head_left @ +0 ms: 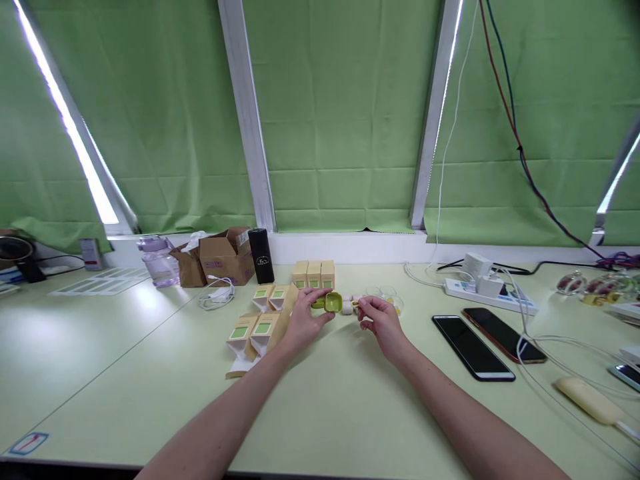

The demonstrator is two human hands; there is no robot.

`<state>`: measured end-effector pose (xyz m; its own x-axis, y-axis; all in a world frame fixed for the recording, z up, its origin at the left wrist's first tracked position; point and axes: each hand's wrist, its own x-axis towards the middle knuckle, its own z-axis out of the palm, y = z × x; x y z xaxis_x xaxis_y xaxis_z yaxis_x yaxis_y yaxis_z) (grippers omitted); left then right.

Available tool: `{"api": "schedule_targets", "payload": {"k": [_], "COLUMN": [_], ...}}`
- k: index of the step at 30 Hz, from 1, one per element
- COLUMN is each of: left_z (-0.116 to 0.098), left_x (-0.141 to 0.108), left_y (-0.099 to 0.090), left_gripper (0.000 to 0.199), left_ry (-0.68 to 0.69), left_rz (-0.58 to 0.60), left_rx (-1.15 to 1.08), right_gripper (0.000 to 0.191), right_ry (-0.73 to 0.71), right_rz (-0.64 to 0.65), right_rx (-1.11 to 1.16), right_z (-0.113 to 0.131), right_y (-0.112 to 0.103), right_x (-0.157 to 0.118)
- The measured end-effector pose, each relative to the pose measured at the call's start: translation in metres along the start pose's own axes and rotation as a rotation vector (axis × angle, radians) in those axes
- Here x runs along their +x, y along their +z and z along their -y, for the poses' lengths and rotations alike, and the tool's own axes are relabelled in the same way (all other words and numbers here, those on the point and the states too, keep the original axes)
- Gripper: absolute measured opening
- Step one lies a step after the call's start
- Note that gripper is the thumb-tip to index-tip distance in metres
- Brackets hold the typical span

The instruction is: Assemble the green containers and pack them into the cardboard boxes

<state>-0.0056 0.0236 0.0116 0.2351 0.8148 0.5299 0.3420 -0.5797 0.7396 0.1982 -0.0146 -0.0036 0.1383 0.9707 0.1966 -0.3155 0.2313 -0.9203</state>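
Note:
My left hand [306, 319] is closed on a small green case [333, 303], held open with its hollow square inside showing. A little to the right, my right hand [381, 323] pinches a small pale yellow piece [355, 304], too small to name. Behind and between the hands lie small pinkish-white pieces [347, 308]. Round clear containers [389, 295] with bits of yellow sit just beyond my right hand. Beside my left hand stand several open kraft boxes [265, 327] with green labels, and three more small boxes [314, 273] are in a row behind.
Two phones [473, 347] and a power strip [490, 297] with tangled white cables lie on the right. At the back left are a black tumbler [261, 256], a cardboard box [226, 257], a purple bottle [159, 261] and a coiled charger cable [217, 293].

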Motion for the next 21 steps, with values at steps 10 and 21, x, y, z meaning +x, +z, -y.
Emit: {"api": "schedule_targets", "payload": {"k": [10,21], "left_z": [0.0013,0.0052], "left_x": [-0.0019,-0.0036], "left_y": [0.0032,0.0060], "left_gripper": [0.046,0.045], "left_ry": [0.034,0.051], "left_rz": [0.048,0.044], "left_rx": [-0.035,-0.013], "right_gripper": [0.042,0.042], "right_ry": [0.045,-0.051], "right_rz": [0.037,0.085], "right_rx": [0.079,0.099], "right_z": [0.0028,-0.0001], "right_y": [0.0017,0.0023], "right_x": [-0.0026,-0.0013]}}
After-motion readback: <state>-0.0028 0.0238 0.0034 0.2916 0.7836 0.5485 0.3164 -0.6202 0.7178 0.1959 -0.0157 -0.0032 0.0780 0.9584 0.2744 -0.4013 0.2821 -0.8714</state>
